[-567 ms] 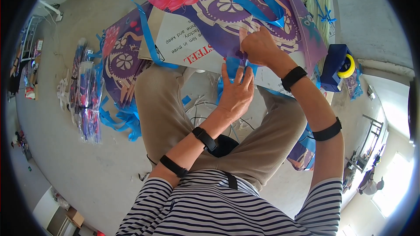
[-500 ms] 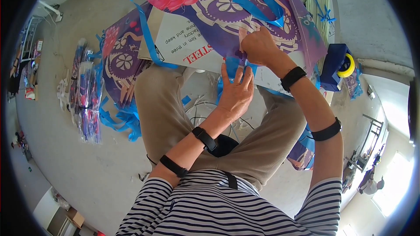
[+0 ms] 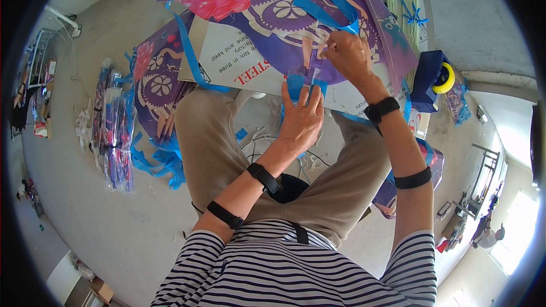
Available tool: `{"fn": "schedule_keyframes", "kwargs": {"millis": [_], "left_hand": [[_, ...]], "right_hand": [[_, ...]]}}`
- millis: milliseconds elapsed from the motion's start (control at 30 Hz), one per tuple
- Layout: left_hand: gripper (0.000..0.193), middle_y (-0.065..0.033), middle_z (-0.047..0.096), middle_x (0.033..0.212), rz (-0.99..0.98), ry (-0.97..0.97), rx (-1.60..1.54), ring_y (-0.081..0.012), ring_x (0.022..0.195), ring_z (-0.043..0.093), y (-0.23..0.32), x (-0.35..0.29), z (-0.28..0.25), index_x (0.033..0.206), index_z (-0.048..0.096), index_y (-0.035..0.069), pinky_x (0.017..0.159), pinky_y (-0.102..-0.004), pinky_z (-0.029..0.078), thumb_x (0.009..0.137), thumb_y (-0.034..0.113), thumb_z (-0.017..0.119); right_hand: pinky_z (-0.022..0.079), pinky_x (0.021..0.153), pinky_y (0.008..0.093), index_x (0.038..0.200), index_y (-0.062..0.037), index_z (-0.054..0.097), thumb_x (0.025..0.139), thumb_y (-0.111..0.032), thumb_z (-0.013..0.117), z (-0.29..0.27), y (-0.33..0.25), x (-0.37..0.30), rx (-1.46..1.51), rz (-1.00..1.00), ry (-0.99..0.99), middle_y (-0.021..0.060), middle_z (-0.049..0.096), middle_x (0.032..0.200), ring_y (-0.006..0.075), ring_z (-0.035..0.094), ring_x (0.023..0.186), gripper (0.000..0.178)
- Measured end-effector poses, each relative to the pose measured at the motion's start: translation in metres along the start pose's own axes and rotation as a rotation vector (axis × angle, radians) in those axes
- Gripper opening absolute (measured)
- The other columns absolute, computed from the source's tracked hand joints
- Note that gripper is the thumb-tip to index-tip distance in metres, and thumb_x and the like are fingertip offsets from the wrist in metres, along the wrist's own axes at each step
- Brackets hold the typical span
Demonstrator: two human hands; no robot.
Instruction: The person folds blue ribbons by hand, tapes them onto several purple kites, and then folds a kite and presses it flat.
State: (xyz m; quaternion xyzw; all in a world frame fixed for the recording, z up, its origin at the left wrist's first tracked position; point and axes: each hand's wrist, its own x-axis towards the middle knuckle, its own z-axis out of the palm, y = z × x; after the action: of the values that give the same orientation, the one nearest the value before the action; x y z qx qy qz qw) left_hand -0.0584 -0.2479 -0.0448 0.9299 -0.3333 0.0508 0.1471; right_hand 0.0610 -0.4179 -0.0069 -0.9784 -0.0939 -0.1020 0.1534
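A purple printed sheet [image 3: 335, 71], showing a figure in a wide dress and pink balloons, lies over a white board [image 3: 259, 68] across my knees. My left hand [image 3: 301, 122] lies with fingers stretched out at the sheet's near edge, its fingertips on a blue ribbon piece [image 3: 295, 83]. A shiny patch, perhaps clear tape, shows just beyond those fingertips. My right hand [image 3: 350, 57] is over the sheet, up and right of the left, with fingers curled together; what they hold, if anything, is hidden. A blue ribbon loop [image 3: 307, 0] lies on the sheet just beyond it.
To the right stands a dark blue tape dispenser [image 3: 426, 91] with a yellow ring [image 3: 444, 78]. Pale thin sticks [image 3: 392, 0] lie at the far right. Bundles in clear wrapping [image 3: 114, 136] and loose blue ribbons [image 3: 165, 162] are on the floor at left.
My right hand has moved away from my left fingertips, a little up and to the right. My left hand stays at the ribbon piece; the whole view has shifted slightly.
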Motion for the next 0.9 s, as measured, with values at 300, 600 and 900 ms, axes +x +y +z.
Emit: {"fn": "schedule_keyframes", "kwargs": {"millis": [300, 600, 900], "left_hand": [[0.053, -0.0122, 0.048, 0.135, -0.007, -0.029, 0.023, -0.031, 0.123, 0.046, 0.003, 0.003, -0.003, 0.125, 0.06, -0.004, 0.108, -0.0746, 0.02, 0.075, 0.011, 0.068], [0.052, -0.0112, 0.048, 0.135, -0.016, -0.008, 0.072, -0.0308, 0.123, 0.046, 0.002, 0.0, -0.004, 0.124, 0.06, -0.003, 0.109, -0.0732, 0.02, 0.076, 0.013, 0.068], [0.064, -0.0087, 0.048, 0.134, 0.004, -0.012, 0.056, -0.0293, 0.125, 0.046, 0.0, 0.0, -0.005, 0.128, 0.056, 0.001, 0.108, -0.0735, 0.022, 0.071, 0.018, 0.079]], "right_hand": [[0.046, 0.063, 0.036, 0.067, -0.0087, 0.067, 0.062, -0.03, 0.085, 0.022, -0.004, -0.026, 0.199, 0.329, -0.168, 0.0048, 0.065, 0.064, 0.0226, 0.064, 0.065, 0.028], [0.041, 0.073, 0.0405, 0.068, -0.0101, 0.068, 0.064, -0.037, 0.085, 0.026, -0.009, -0.048, 0.209, 0.501, -0.189, 0.0031, 0.066, 0.065, 0.0229, 0.064, 0.069, 0.032], [0.049, 0.067, 0.0366, 0.08, -0.0052, 0.071, 0.075, -0.024, 0.079, -0.018, 0.05, -0.099, 0.346, 0.745, 0.379, 0.0097, 0.066, 0.073, 0.0234, 0.065, 0.073, 0.021]]}}
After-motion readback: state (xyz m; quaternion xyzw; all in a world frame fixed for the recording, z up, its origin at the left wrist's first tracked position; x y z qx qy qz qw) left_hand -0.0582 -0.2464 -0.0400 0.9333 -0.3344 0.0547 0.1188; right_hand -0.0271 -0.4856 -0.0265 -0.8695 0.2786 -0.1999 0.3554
